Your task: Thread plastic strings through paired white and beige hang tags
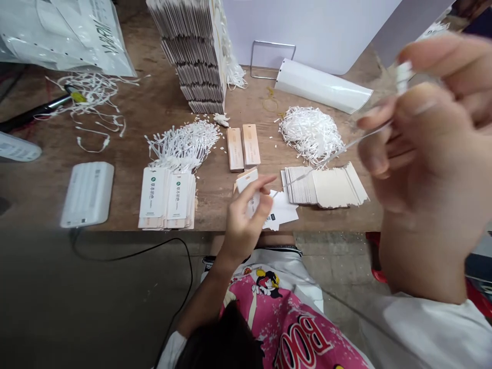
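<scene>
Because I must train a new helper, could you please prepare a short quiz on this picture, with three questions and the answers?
1. True or false: the right hand holds a white string.
2. Choose: in the picture, where does the tall stack stand relative to the rolled white sheet? a) to its left; b) to its right; c) on top of it.
3. Fill in: the black cable leads to the white ____.

Key: 1 true; 2 a; 3 box.

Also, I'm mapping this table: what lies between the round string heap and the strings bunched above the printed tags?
The head view shows two peach tag stacks side by side there, plus a small white clump beyond the left one.
</scene>
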Action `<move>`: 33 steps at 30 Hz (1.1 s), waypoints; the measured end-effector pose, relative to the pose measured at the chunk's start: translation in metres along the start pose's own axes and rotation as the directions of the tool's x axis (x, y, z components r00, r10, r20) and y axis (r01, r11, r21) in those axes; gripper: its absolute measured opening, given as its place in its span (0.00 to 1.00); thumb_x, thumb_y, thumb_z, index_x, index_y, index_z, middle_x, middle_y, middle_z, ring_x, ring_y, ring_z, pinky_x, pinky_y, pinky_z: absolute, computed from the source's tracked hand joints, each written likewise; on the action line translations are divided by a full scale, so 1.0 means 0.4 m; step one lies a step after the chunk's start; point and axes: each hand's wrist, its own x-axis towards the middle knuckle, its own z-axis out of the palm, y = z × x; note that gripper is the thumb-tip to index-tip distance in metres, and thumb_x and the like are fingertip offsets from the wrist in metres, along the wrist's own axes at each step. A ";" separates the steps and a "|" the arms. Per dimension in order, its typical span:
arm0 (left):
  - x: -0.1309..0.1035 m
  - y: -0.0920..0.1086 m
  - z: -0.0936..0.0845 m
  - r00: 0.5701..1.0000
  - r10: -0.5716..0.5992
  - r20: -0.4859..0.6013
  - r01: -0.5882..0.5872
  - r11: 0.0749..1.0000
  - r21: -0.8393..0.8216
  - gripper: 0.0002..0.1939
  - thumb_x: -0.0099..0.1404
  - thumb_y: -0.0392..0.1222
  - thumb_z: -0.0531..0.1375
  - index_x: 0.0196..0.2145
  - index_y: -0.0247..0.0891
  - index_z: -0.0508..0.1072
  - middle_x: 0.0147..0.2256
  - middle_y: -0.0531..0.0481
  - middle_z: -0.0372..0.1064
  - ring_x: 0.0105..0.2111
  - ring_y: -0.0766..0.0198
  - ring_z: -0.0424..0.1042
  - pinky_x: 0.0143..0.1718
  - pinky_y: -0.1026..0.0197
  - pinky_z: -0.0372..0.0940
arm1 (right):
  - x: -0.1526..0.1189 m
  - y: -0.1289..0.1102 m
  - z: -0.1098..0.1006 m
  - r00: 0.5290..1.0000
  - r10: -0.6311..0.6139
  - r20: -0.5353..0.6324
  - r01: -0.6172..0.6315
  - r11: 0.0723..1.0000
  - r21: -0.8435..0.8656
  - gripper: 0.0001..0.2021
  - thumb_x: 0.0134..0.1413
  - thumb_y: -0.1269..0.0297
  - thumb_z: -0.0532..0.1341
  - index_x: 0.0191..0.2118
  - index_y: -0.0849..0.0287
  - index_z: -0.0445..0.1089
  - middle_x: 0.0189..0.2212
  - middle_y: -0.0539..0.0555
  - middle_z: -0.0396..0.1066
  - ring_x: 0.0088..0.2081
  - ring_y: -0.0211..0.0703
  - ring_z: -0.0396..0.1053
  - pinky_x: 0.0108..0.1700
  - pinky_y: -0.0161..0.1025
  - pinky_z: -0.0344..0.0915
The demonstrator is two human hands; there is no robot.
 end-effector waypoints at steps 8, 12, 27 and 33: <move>-0.012 -0.001 0.034 0.970 -0.146 0.196 0.178 0.971 -0.159 0.13 0.67 0.49 0.58 0.30 0.39 0.75 0.39 0.46 0.75 0.44 0.59 0.73 0.46 0.58 0.67 | -0.003 0.046 0.041 0.992 0.095 0.082 -0.106 0.982 0.157 0.04 0.57 0.65 0.63 0.35 0.60 0.72 0.34 0.47 0.77 0.15 0.23 0.63 0.16 0.26 0.51; -0.040 -0.005 0.029 0.940 -0.233 0.251 0.294 0.924 -0.244 0.15 0.67 0.52 0.57 0.30 0.39 0.75 0.36 0.47 0.74 0.35 0.61 0.72 0.40 0.58 0.68 | 0.003 0.074 0.032 0.985 0.161 0.056 -0.166 0.983 0.084 0.11 0.55 0.56 0.64 0.37 0.58 0.72 0.34 0.47 0.76 0.18 0.24 0.66 0.19 0.26 0.53; -0.077 -0.010 0.022 0.958 0.254 -0.135 -0.190 0.912 0.362 0.01 0.61 0.36 0.64 0.31 0.40 0.76 0.36 0.50 0.74 0.39 0.62 0.73 0.42 0.59 0.68 | -0.049 0.063 -0.053 0.899 -0.244 0.363 0.072 0.901 0.429 0.03 0.54 0.62 0.64 0.30 0.48 0.74 0.20 0.43 0.73 0.14 0.30 0.63 0.18 0.30 0.63; -0.059 -0.033 -0.039 0.720 0.662 -0.205 -0.421 0.653 0.629 0.07 0.57 0.31 0.66 0.32 0.42 0.78 0.35 0.51 0.74 0.35 0.62 0.73 0.40 0.57 0.70 | -0.141 0.152 -0.136 0.491 -0.412 0.768 0.025 0.888 0.460 0.11 0.60 0.69 0.57 0.40 0.52 0.77 0.31 0.53 0.79 0.27 0.39 0.77 0.34 0.36 0.73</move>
